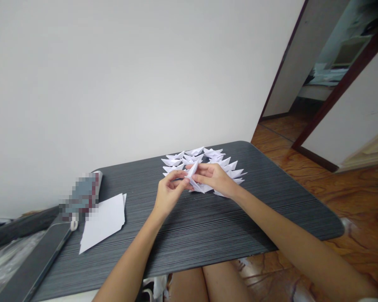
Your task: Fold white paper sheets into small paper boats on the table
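Observation:
Between my two hands, above the dark table (pixel 176 235), is a white folded paper boat (pixel 192 171), tilted with one point up. My left hand (pixel 171 186) pinches its left side with thumb and fingers. From the right, my right hand (pixel 214 177) grips the same boat, its thumb and fingers closed on the paper. Several more white paper boats (pixel 193 152) stand in a cluster on the table just behind and to the right of my hands. Some of those boats are partly hidden by my hands.
A stack of white paper sheets (pixel 105 220) lies at the table's left. Beside it are a blurred-out item (pixel 80 195) and a long dark flat object (pixel 34 262). A white wall (pixel 129 75) runs behind the table; a doorway (pixel 308 92) opens at the right.

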The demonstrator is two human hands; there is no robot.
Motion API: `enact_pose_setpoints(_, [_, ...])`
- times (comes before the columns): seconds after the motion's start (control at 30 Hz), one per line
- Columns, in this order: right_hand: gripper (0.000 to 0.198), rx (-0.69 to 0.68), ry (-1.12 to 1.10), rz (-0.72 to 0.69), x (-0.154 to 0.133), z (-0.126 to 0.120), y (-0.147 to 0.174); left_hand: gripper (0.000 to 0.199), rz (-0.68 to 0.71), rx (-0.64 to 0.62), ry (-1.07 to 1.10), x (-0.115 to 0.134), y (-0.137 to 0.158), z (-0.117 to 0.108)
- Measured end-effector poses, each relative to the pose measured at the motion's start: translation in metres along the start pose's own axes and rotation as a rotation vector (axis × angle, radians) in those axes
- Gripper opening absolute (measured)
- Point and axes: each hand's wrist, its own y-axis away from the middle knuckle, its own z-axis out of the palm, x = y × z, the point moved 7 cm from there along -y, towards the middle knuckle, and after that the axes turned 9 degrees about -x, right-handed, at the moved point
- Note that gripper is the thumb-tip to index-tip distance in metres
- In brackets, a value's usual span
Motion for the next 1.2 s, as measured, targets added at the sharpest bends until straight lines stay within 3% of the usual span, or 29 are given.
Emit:
enact_pose_setpoints(0.23, [0.040,-0.062,0.089,-0.050,-0.0009,0.0044,-0.0019,0.028,-0.041,0.076,-0.077,-0.0011,0.0024,-0.0006])
enact_pose_setpoints(0.8, [0.035,-0.088,0.145,-0.059,-0.0076,0.0048,-0.0005,0.028,-0.056,0.061,-0.079,0.0005,0.0019,0.0021])
enact_pose_setpoints(1.03, [0.032,0.051,0.272,-0.014,-0.0019,-0.0007,-0.0001,0.024,-0.018,0.061,-0.184,-0.0007,0.0035,-0.0019])
enact_pose_setpoints(1.2, [0.029,0.116,0.335,-0.058,-0.0023,-0.0036,0.0007,0.019,0.029,-0.005,-0.127,0.0045,0.0007,0.0024])
